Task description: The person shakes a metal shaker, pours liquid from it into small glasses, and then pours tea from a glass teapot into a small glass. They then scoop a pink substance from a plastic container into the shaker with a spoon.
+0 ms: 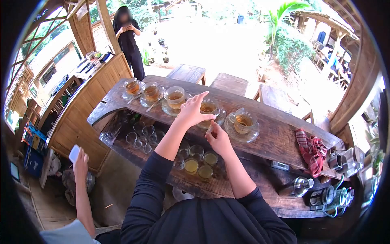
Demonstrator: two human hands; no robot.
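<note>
My left hand (193, 110) reaches over the counter, its thumb and fingers spanning a glass cup (209, 107) of amber drink on a clear saucer. My right hand (218, 139) is just in front of that cup, thumb and fingertips pinched at the saucer's near edge. Whatever small thing it pinches is hidden. To the right, a similar cup (243, 122) sits on its own saucer (248, 137). Three more filled cups line up on the left: one nearest my hand (175, 97), a middle one (151, 92) and a far one (132, 86). A spoon (152, 106) lies by the middle cup.
Lower shelf: empty glasses (140, 134), glasses of yellowish liquid (191, 166), a metal shaker (298, 187) and glass pots (333, 197). A red checked cloth (310, 150) hangs over the counter's right end. A co-worker's hand (80, 164) holds a pale object at left; another person (130, 44) stands beyond.
</note>
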